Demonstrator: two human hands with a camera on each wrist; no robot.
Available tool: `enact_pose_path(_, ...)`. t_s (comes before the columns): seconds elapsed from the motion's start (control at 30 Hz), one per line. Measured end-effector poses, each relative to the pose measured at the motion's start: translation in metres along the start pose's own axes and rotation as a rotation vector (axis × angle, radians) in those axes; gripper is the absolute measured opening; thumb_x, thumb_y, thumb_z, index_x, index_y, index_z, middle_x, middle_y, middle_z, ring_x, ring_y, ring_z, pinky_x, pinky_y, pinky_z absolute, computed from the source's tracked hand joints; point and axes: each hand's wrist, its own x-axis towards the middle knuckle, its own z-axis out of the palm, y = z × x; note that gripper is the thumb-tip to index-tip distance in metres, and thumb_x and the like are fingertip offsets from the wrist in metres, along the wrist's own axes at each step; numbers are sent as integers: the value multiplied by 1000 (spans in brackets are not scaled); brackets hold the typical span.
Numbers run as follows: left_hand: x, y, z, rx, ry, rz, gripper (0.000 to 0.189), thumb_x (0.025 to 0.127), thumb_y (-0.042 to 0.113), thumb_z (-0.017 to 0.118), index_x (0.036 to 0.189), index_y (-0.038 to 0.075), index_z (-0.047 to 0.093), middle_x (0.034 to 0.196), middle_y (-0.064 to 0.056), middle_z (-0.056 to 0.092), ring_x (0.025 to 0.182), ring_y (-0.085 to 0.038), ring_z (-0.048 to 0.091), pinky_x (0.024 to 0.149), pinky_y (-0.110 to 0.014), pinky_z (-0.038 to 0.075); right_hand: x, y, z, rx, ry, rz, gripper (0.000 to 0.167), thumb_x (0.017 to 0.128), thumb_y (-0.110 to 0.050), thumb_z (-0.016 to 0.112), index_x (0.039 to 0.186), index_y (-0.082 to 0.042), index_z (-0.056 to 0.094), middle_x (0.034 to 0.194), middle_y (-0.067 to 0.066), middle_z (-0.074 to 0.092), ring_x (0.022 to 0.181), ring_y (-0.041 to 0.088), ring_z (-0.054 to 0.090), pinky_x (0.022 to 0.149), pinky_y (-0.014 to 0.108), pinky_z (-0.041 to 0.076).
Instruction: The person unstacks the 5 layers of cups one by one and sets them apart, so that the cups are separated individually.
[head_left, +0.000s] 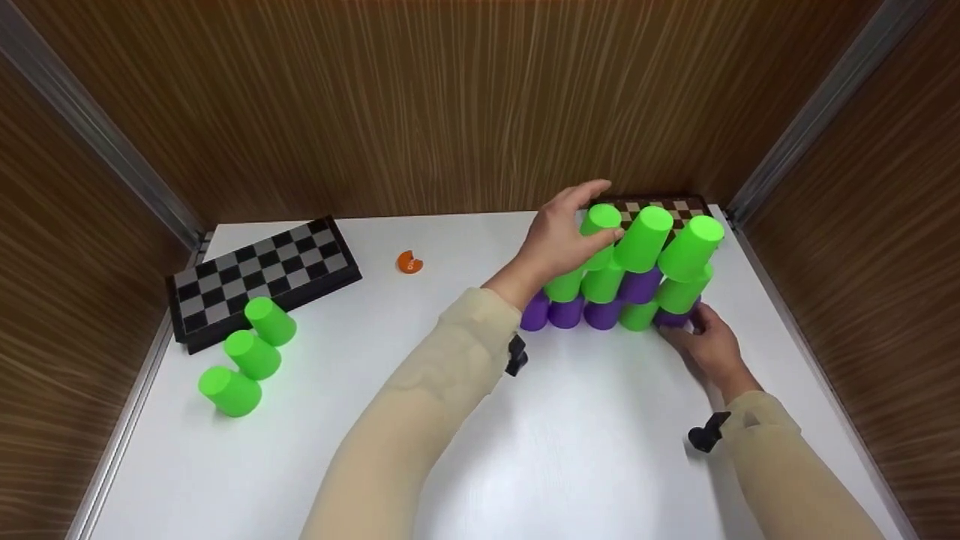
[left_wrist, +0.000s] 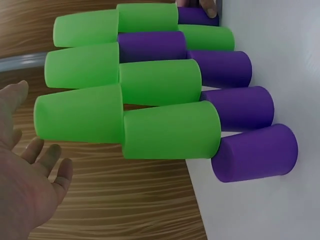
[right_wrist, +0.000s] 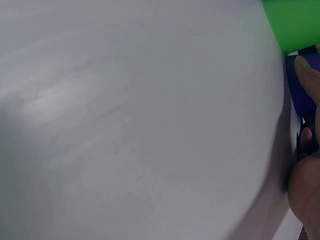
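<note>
Upside-down green and purple cups form a three-tier wall on the white table. The bottom tier is mostly purple with one green cup. Above it, a purple cup sits among green ones, and three green cups make up the top tier. My left hand is spread around the top tier's left cup; the left wrist view shows a gap between its fingers and the cup. Low at the right end, my right hand holds the end purple cup, thumb on its front, other fingers partly hidden.
Three upside-down green cups stand in a slanted row at the left. Behind them lies a black-and-grey checkered board box. An orange round piece lies mid-table. A brown checkered board sits behind the wall, near the wood-grain back panel.
</note>
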Motion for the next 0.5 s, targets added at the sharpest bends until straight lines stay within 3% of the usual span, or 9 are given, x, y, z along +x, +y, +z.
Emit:
enact_pose_path(0.27, 3, -5, 11, 18, -15, -51, 65, 98, 23, 80, 155, 12, 53, 148, -10, 59, 134, -18, 58, 105, -21, 45, 0, -3, -1, -23, -19, 42, 90, 95, -44, 81, 164, -7, 36, 171, 20, 28, 158, 44, 21, 126, 60, 23)
enact_pose_path(0.5, 1, -12, 14, 33, -26, -79, 61, 100, 20, 78, 155, 13, 53, 148, -9, 59, 130, -19, 60, 103, -23, 47, 0, -1, -1, -31, -15, 23, 89, 95, -43, 81, 163, -5, 37, 170, 22, 29, 158, 45, 22, 126, 62, 23)
